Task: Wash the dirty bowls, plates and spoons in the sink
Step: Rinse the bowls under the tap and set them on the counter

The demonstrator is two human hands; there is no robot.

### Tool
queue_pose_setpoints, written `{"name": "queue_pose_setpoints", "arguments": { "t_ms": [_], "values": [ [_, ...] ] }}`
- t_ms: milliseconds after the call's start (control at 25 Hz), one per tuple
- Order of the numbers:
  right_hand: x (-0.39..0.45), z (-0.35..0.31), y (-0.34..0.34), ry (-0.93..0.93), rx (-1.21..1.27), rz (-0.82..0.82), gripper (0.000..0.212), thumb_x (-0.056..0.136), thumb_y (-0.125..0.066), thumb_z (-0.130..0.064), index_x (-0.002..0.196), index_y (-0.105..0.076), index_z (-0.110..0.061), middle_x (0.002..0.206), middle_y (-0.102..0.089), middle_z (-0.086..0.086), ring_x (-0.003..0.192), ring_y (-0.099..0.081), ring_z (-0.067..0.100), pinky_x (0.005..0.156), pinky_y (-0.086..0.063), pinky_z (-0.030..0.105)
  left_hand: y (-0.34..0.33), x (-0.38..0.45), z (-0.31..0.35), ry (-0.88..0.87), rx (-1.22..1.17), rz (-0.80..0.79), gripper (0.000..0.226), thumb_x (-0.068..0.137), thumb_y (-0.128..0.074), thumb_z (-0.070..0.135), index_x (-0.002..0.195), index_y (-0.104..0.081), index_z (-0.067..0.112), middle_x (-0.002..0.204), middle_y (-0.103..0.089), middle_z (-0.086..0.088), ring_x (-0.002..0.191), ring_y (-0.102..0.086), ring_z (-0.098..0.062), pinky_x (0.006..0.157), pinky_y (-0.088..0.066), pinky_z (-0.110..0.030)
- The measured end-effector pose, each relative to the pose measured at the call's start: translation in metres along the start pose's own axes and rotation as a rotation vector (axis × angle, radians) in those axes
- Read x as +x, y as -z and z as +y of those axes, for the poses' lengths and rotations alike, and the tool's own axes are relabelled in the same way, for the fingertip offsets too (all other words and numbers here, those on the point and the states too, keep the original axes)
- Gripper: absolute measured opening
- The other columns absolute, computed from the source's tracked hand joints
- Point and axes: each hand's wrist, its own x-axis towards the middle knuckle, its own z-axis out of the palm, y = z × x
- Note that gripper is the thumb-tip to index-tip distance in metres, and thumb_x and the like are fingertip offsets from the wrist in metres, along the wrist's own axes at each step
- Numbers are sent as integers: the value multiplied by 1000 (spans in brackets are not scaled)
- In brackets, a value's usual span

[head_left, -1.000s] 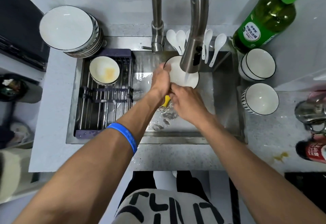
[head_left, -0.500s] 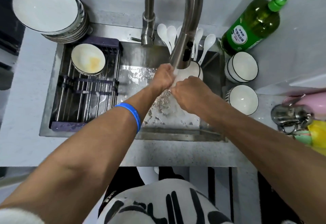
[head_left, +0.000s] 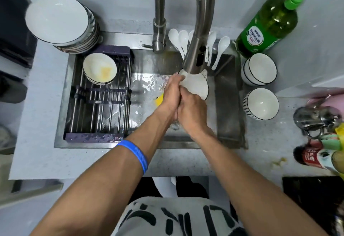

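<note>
Hands shift lower w/ yellow sponge (head_left: 159,100) showing again. Left hand (head_left: 172,94) and right hand (head_left: 191,111) both grasp white bowl (head_left: 197,87) under faucet (head_left: 195,57), rinsing. Next: probably set it aside, take stained bowl (head_left: 99,68).

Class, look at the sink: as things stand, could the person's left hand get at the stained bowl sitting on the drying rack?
Probably yes. The stained bowl sits uncovered on the rack, with nothing between it and the left hand. But that hand is now busy with the white dish under the tap.

We see white bowls (head_left: 260,104) with black rims, a green soap bottle (head_left: 268,25), a blue wristband (head_left: 136,154), a yellow sponge (head_left: 159,100).
</note>
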Motion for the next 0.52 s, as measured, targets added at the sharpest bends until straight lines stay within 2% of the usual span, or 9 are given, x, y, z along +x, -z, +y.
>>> {"name": "queue_pose_setpoints", "arguments": {
  "t_ms": [40, 120, 160, 240, 280, 360, 400, 440, 520],
  "values": [
    [-4, -1, -9, -54, 222, 38, 31, 90, -47, -8, 115, -63, -16, 93, -73, 10, 85, -66, 35, 62, -46, 39, 2, -3, 12, -47, 143, 4, 26, 77, -61, 40, 90, -65, 19, 88, -65, -7, 83, -61, -25, 79, -52, -43],
    [-6, 5, -9, 8, 439, 76, 29, 94, -50, -11, 119, -63, -18, 98, -73, 5, 88, -67, 28, 71, -53, 38, 10, -2, 38, -82, 327, -21, 15, 87, -53, 33, 82, -60, 22, 72, -59, 3, 67, -54, -15, 60, -47, -35],
    [-6, 11, -6, 129, 375, 67, 27, 94, -54, -12, 119, -62, -17, 98, -73, 5, 89, -67, 27, 72, -53, 34, 14, 0, 48, -71, 362, -48, 16, 91, -48, 30, 83, -60, 22, 69, -58, 4, 63, -53, -13, 54, -44, -30],
    [1, 16, -5, 293, 70, 103, 20, 93, -58, -10, 111, -64, -12, 88, -72, 11, 81, -67, 33, 64, -48, 34, 19, 1, 54, -51, 358, -85, 19, 90, -48, 29, 98, -62, 20, 84, -64, -2, 72, -61, -16, 50, -48, -27],
    [6, 14, -9, 245, 25, 149, 15, 92, -57, -8, 105, -64, -9, 82, -71, 14, 76, -66, 36, 60, -47, 36, 19, -2, 51, -65, 312, -89, 24, 88, -50, 27, 107, -62, 19, 93, -66, -3, 78, -64, -17, 53, -52, -28],
    [13, 1, -15, 94, 213, 195, 12, 89, -53, -5, 96, -63, -7, 79, -70, 14, 74, -65, 36, 59, -50, 40, 19, -7, 38, -134, 291, -56, 36, 86, -54, 27, 120, -58, 20, 107, -69, -2, 93, -67, -14, 73, -58, -32],
    [15, -1, -19, 62, 326, 165, 13, 88, -52, -6, 94, -63, -7, 81, -70, 12, 75, -65, 34, 61, -51, 41, 19, -8, 38, -165, 332, -28, 37, 85, -53, 29, 120, -57, 20, 110, -68, -5, 98, -66, -16, 82, -56, -35],
    [14, 2, -23, 93, 360, 120, 13, 89, -51, -9, 94, -63, -8, 82, -70, 10, 76, -64, 32, 62, -50, 41, 21, -8, 42, -171, 381, -3, 34, 85, -51, 31, 116, -57, 19, 111, -66, -8, 98, -63, -19, 86, -55, -39],
    [12, 13, -26, 205, 220, 80, 14, 94, -51, -17, 92, -63, -10, 82, -68, 8, 77, -63, 32, 61, -48, 41, 25, -1, 57, -139, 462, -5, 35, 82, -46, 36, 108, -56, 14, 109, -60, -12, 98, -60, -27, 88, -55, -50]
  ]
}}
